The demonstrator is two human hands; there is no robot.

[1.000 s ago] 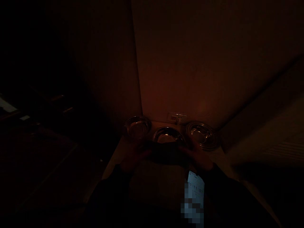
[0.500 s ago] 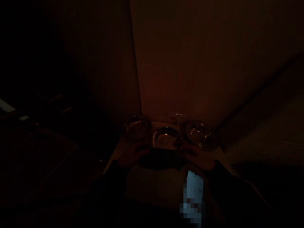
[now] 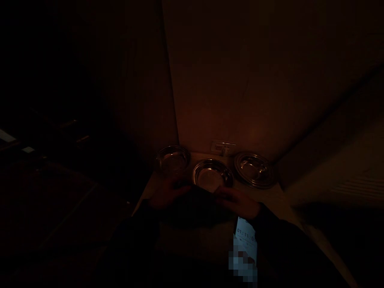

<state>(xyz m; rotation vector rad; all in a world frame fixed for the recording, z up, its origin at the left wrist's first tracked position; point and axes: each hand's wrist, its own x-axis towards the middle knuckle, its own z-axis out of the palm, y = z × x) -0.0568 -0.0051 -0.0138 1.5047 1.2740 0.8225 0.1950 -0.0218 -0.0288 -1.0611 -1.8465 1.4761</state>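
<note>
In the very dim light, my left hand [image 3: 169,193] and my right hand [image 3: 240,202] hold the two ends of a dark, cloth-like piece [image 3: 198,208]. Its exact kind is too dark to make out. My fingers look closed along its upper edge, thumbs and fingertips partly lost in shadow. Just beyond it lies a round metal dish [image 3: 211,178], its near rim covered by the dark piece. Below my right wrist, a phone [image 3: 247,240] glows with digits on its screen, the lower part blurred out.
A second round metal dish [image 3: 173,160] sits at the back left of the table [image 3: 279,196]. Stacked metal dishes [image 3: 253,170] stand at the back right. A wall socket [image 3: 223,148] with something plugged in is behind them, and walls close in the corner.
My right hand has moved a little left and down, off the middle dish's right side. The dark piece now hangs lower and nearer me. The phone's top edge is now covered.
</note>
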